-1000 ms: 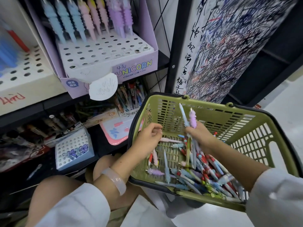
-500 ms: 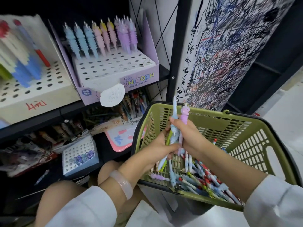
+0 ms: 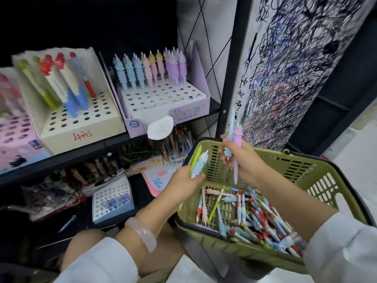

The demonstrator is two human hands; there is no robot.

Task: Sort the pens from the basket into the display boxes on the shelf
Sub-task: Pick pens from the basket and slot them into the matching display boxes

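Far left of the green basket (image 3: 318,180), on the upper shelf (image 3: 85,148), a pink cardboard display box (image 3: 18,139) shows a perforated top; its pens are blurred. Next, still left of the basket, a cream cardboard box (image 3: 81,123) with round holes holds chunky stepped pens in green, red-and-white and blue. Nearer the basket stands the lilac "UNICORN" box (image 3: 163,103), its white holed top carrying a back row of ridged, soft-looking pens in blue, pink and purple. A scalloped white paper tag (image 3: 160,127) hangs at its front. Below that, on the lower shelf, a small pale-blue holed box (image 3: 112,201) holds a few clear bead-topped pens.

At the basket's left rim, the left hand (image 3: 183,184) has its fingers curled round two pens: a smooth yellow-green pen (image 3: 195,160) and a bumpy blue pen (image 3: 201,164), both tilted up. A translucent pink bangle (image 3: 142,233) circles that wrist.

Over the basket's far rim, the right hand (image 3: 244,160) grips a slim blue pen (image 3: 231,127) and a ridged purple pen (image 3: 237,137), upright, fingers closed about them.

The basket is slotted moulded plastic with a black rim; its floor holds a loose heap of pens (image 3: 255,217), mostly red, white and blue. Right of the basket stands a scribbled white panel (image 3: 295,68).
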